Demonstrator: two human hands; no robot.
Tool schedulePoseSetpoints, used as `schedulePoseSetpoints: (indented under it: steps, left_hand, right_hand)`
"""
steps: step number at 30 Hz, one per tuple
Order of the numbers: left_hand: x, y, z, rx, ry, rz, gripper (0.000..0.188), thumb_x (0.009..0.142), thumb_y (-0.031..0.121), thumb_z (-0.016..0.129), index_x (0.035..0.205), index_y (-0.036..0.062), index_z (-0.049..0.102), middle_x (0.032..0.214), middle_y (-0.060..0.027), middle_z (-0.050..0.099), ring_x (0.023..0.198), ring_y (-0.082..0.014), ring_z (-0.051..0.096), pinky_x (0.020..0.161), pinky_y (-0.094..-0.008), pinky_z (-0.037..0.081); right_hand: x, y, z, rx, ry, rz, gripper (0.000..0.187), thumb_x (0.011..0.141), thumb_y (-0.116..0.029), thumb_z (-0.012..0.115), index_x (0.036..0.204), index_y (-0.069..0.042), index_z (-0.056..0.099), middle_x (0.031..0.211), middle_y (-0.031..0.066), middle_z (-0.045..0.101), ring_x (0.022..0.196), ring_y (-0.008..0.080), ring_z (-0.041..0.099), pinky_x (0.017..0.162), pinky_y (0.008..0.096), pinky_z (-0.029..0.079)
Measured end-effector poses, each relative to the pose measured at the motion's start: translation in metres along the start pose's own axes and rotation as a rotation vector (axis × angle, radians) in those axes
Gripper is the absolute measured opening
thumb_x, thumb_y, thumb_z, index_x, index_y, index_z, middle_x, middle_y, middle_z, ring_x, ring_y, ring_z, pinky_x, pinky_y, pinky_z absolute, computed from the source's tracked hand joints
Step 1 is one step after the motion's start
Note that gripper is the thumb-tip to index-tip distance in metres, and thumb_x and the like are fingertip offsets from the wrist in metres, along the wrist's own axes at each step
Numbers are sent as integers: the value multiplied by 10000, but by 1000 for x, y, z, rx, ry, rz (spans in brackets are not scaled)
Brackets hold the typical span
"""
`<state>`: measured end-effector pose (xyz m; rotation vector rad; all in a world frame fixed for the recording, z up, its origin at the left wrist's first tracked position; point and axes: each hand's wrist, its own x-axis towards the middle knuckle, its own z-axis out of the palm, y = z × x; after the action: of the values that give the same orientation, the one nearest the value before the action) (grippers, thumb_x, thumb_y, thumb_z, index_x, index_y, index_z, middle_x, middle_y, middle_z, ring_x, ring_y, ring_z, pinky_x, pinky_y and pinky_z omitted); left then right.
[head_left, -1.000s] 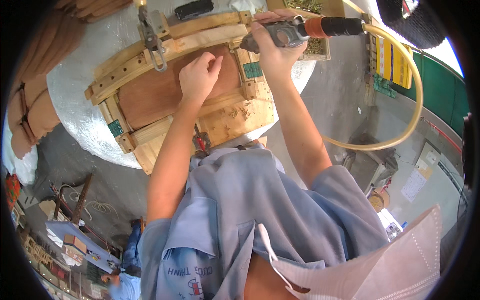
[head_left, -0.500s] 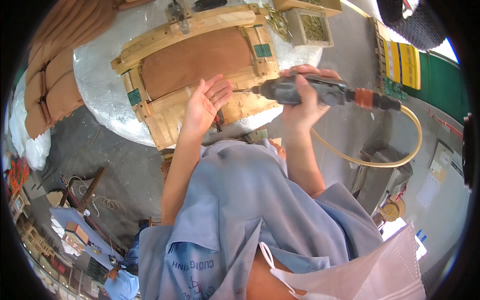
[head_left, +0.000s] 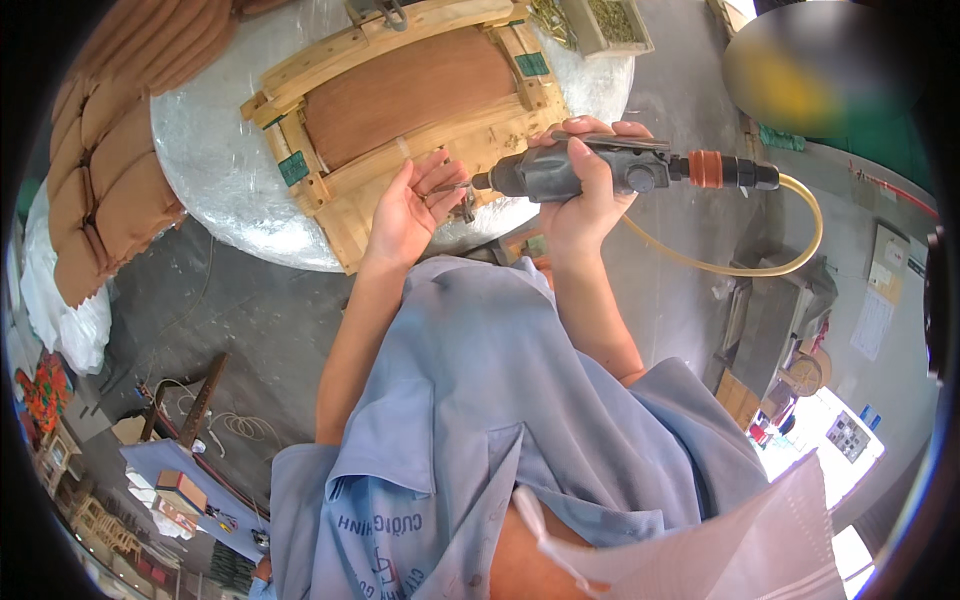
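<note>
My right hand (head_left: 585, 190) is wrapped round a dark air-powered driver (head_left: 550, 172) with an orange collar and a pale hose at its rear. Its thin bit points left, toward my left hand (head_left: 405, 215). That hand is palm up with loosely bent fingers, and the bit's tip lies at the fingers. Whether small screws rest in the palm cannot be made out. Just beyond both hands is a pale wooden frame (head_left: 375, 165) round a brown panel (head_left: 410, 95). A metal clamp (head_left: 465, 208) shows at the frame's near edge, beside my left fingers.
Under the frame is a round surface wrapped in clear plastic (head_left: 205, 190). A box of brass-coloured screws (head_left: 615, 25) stands at its far right. Brown cushions (head_left: 110, 165) are stacked on the left. The hose (head_left: 815, 225) loops at the right.
The driver and my right hand have shifted slightly left, bringing the bit over my left fingers. The frame and its surroundings appear higher and farther right as the view moves.
</note>
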<state>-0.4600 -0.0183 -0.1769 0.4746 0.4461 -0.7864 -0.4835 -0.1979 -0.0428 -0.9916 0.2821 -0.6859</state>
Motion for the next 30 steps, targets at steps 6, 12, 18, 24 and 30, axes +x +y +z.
schedulePoseSetpoints:
  steps: [6, 12, 18, 24, 30]
  left_hand:
    - [-16, 17, -21, -2, -126, -22, 539, 1172, 376, 377, 1420, -52, 594, 1357, -243, 696, 1281, -346, 677, 1074, -443, 595]
    - [-37, 27, -34, 35, -85, 10, 498, 1158, 335, 448, 1441, -53, 582, 1362, -219, 689, 1255, -313, 680, 1107, -417, 574]
    - [-49, 34, -53, 93, 54, 18, 368, 1114, 195, 570, 1379, -57, 616, 1249, -197, 736, 1135, -267, 748, 994, -378, 641]
    - [-50, 32, -81, 150, 17, 39, 329, 1098, 111, 575, 1377, -56, 620, 1204, -198, 743, 1108, -256, 763, 940, -351, 663]
    - [-50, 35, -74, 45, 79, 32, 297, 1088, 163, 619, 1308, -31, 660, 1111, -173, 756, 1012, -251, 773, 905, -363, 670]
  right_hand:
    - [-28, 1, 19, 20, 43, -17, 476, 877, 87, 647, 1270, -95, 450, 1041, 174, 699, 880, 304, 715, 819, 449, 615]
    - [-43, 9, 27, -71, 18, -17, 470, 891, 21, 618, 1297, -122, 428, 1060, 169, 657, 887, 319, 679, 852, 526, 609]
    - [-52, 12, 46, -24, 44, -23, 466, 863, 63, 606, 1261, -92, 419, 1028, 176, 680, 840, 310, 694, 812, 491, 621]
    - [-54, 13, 52, -22, 25, -41, 459, 866, 61, 603, 1260, -88, 419, 1037, 181, 679, 837, 321, 700, 816, 486, 621]
    - [-54, 5, 59, -45, -5, -68, 462, 870, 61, 604, 1267, -83, 417, 1045, 180, 682, 840, 334, 717, 813, 476, 617]
